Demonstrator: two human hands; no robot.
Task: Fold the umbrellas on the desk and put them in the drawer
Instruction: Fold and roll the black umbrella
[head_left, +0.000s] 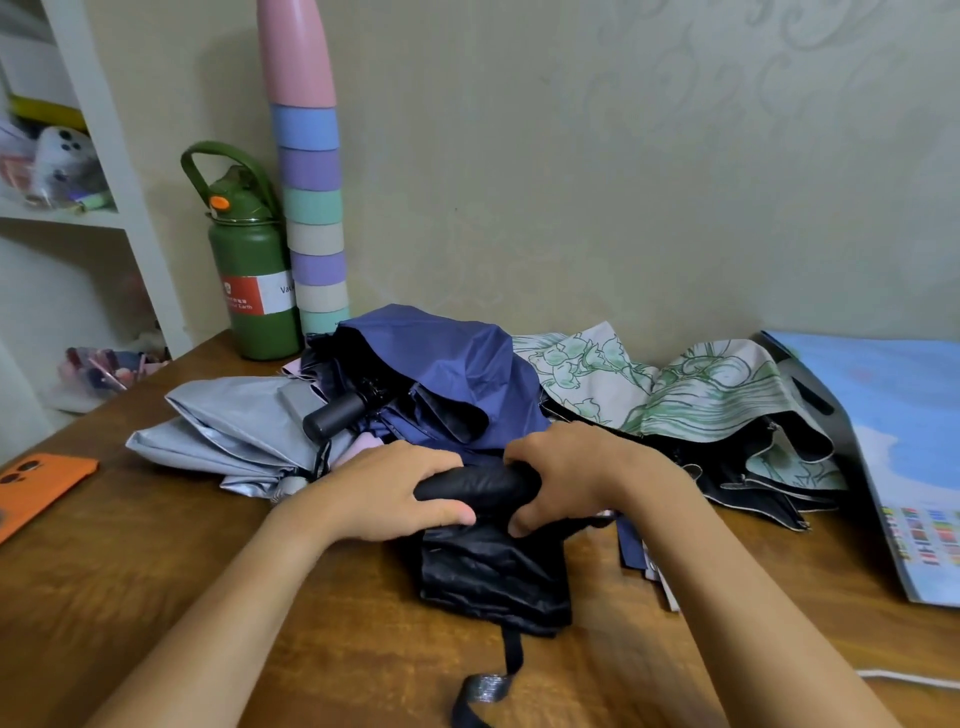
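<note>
A black umbrella (488, 566) lies on the wooden desk (156, 561) in front of me, its fabric partly rolled, its closing strap (485, 686) trailing toward me. My left hand (395, 491) and my right hand (576, 475) both grip its rolled top end. Behind them lie a navy blue umbrella (457, 364) with a black handle (335, 415), a silver-grey umbrella (234, 426) at the left, and a white umbrella with green flower print (691, 389) at the right. All three are loose and unfolded. No drawer is in view.
A green bottle (254, 270) and a tall pastel stack of cups (311, 208) stand at the back left by the wall. An orange phone (31, 486) lies at the left edge. A light blue booklet (904, 467) lies at the right. White shelves (119, 171) stand left.
</note>
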